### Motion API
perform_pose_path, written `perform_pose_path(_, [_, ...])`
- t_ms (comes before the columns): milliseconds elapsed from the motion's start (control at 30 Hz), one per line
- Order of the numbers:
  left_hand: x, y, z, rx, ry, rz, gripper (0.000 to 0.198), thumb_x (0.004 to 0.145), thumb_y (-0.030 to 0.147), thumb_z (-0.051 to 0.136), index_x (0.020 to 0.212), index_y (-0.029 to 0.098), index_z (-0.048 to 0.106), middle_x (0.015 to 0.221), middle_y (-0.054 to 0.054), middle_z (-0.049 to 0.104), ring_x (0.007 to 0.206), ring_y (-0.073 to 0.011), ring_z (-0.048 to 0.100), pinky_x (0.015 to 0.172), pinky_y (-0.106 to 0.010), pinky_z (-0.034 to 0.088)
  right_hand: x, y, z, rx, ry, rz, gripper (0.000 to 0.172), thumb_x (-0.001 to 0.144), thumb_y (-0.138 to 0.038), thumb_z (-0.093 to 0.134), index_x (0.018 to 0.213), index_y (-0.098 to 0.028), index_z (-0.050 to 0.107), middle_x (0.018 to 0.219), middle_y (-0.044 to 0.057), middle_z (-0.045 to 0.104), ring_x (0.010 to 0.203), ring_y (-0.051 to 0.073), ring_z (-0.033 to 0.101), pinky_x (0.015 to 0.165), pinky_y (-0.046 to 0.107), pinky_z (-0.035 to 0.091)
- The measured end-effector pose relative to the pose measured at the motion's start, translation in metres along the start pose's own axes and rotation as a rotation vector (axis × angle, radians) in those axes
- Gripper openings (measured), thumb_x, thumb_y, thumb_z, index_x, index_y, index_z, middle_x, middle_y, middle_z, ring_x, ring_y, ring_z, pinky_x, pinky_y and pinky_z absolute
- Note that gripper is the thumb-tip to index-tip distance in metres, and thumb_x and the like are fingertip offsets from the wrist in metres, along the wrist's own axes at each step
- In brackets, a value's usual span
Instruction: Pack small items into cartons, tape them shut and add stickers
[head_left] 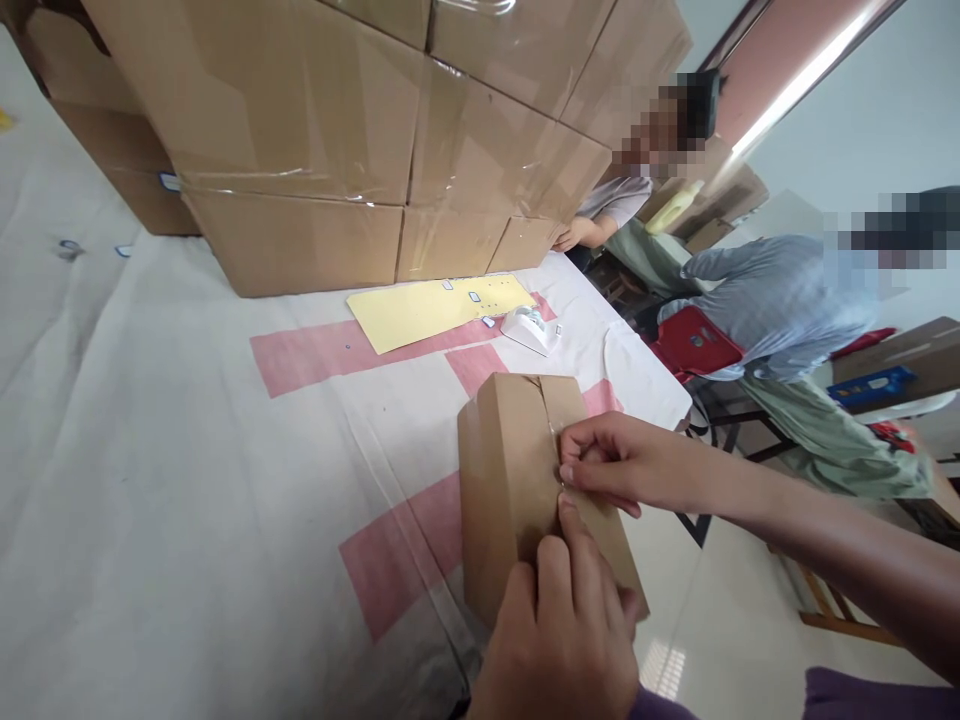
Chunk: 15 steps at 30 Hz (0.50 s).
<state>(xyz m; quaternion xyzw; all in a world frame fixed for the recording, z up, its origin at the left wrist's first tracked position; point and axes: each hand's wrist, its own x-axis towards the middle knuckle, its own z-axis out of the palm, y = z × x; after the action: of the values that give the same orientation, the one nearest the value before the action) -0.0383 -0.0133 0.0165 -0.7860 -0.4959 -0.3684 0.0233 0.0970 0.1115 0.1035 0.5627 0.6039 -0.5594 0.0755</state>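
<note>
A small closed brown cardboard box sits at the edge of the cloth-covered table, its seam running along the face turned to me. My left hand grips the box from below, fingers bent on that face and the index fingertip by the seam. From the right, my right hand comes in with thumb and forefinger pinched at the seam. A thin glossy strip of clear tape shows along the seam there; its end is hidden by the fingers. Beyond the box lies a white tape dispenser.
A stack of taped cardboard boxes rises at the back. In front of it lies a yellow card strip with small blue-edged labels. The white tablecloth has pink patches. Two people work beyond, one's hand by the stack.
</note>
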Motion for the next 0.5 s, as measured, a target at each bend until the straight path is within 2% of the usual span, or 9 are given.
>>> perform_pose_path(233, [0.002,-0.005,0.001,0.062,0.023,0.070,0.034,0.089,0.034,0.063,0.102,0.006,0.076,0.107,-0.017,0.077,0.068,-0.0190,0.060,0.045,-0.031,0.041,-0.001,-0.004,0.001,0.034,-0.010,-0.031,0.033,0.089,-0.046,0.066,0.074,-0.020,0.052,0.044,-0.008,0.047,0.038,0.008,0.039,0.042,0.022,0.029])
perform_pose_path(400, [0.003,-0.008,0.003,0.084,0.099,0.090,0.029,0.085,0.031,0.066,0.095,0.006,0.077,0.104,-0.016,0.077,0.069,-0.0180,0.060,0.047,-0.030,0.040,-0.003,-0.013,0.000,0.129,-0.053,-0.081,0.037,0.086,-0.047,0.070,0.071,-0.019,0.050,0.044,-0.010,0.042,0.036,0.005,0.032,0.038,0.019,0.020])
perform_pose_path(500, [0.004,-0.006,0.006,0.068,0.134,0.071,0.029,0.084,0.030,0.066,0.093,0.005,0.077,0.101,-0.014,0.078,0.069,-0.0187,0.059,0.047,-0.031,0.038,-0.001,-0.015,-0.001,0.149,-0.067,-0.081,0.036,0.086,-0.045,0.070,0.071,-0.019,0.051,0.044,-0.010,0.041,0.037,0.004,0.030,0.038,0.019,0.019])
